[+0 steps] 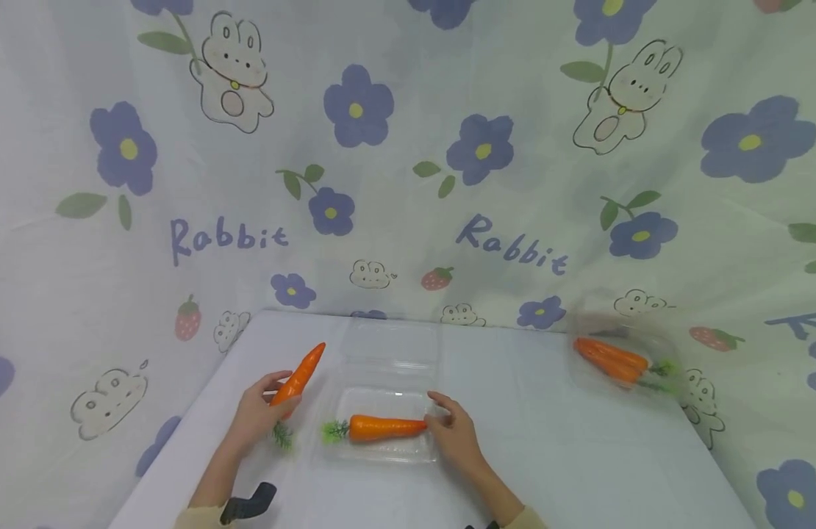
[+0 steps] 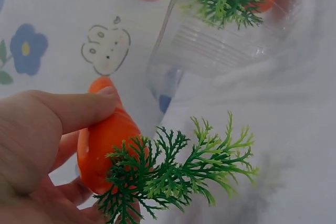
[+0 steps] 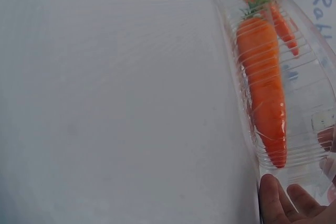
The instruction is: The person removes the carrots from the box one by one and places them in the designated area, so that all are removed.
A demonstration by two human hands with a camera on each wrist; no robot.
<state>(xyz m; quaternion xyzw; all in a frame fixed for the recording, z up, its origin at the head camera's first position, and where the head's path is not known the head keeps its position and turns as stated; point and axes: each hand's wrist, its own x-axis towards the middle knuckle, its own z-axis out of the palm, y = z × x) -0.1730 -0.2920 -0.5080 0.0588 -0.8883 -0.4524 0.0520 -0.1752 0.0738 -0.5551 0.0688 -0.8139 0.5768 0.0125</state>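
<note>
My left hand (image 1: 256, 415) holds an orange toy carrot (image 1: 301, 378), its tip pointing up and away and its green plastic leaves (image 2: 173, 166) hanging below. The thumb lies along the carrot, with fingers round its other side. To the right, a clear plastic box (image 1: 381, 459) stands with its lid (image 1: 391, 345) folded back. Another toy carrot (image 1: 384, 428) lies crosswise in the box, leaves to the left, overhanging the rim. My right hand (image 1: 457, 437) is at the box's right end, thumb and fingers spread at the wall beside that carrot's tip.
At the table's far right stands another clear plastic box (image 1: 580, 375) with toy carrots (image 1: 613, 360) in it. A white cloth covers the table (image 1: 547, 455). Behind it hangs a curtain (image 1: 408, 184) printed with rabbits and flowers.
</note>
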